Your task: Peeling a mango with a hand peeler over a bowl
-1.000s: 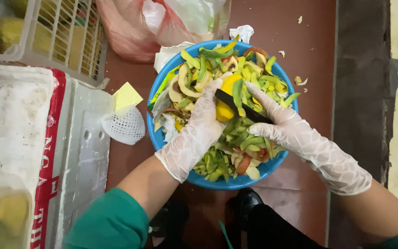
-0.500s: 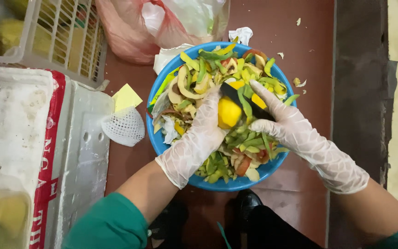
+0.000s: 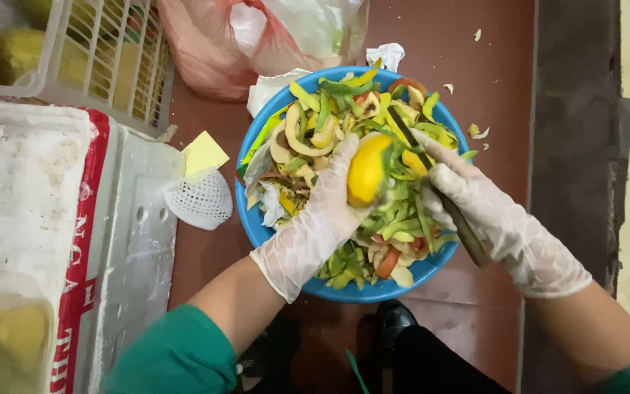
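**Two gloved hands peel a yellow fruit over a bowl of scraps**

One yellow fruit (image 3: 365,170), peeled bare on the side facing the camera, sits above the middle of a blue bowl (image 3: 257,228), clasped from the 7 o'clock side by the left hand (image 3: 320,222). That hand wears a thin clear glove and its fingers wrap around the fruit's lower half. At 3 o'clock from the fruit, the right hand (image 3: 491,217), gloved the same way, is clenched on a dark-handled knife (image 3: 437,191); the blade runs up toward 11 o'clock and lies against the fruit's right side, where a strip of green peel hangs. The handle end sticks out past the palm toward 5 o'clock.

The bowl under both hands is heaped with green and yellow peelings (image 3: 329,109), with some reddish pieces among them. It stands on a reddish-brown floor (image 3: 490,66). At 9 o'clock from the bowl, just beside its rim, lie a white foam net sleeve (image 3: 202,198) and a yellow square of paper (image 3: 203,152). Farther out at 9 o'clock stands a white foam box (image 3: 30,190) with red edging. At 11 o'clock is a pale plastic crate (image 3: 103,62) holding yellowish fruit, and at 12 o'clock, touching the bowl's far rim, a pink plastic bag (image 3: 205,44). Green sleeves (image 3: 176,357) cover both arms.
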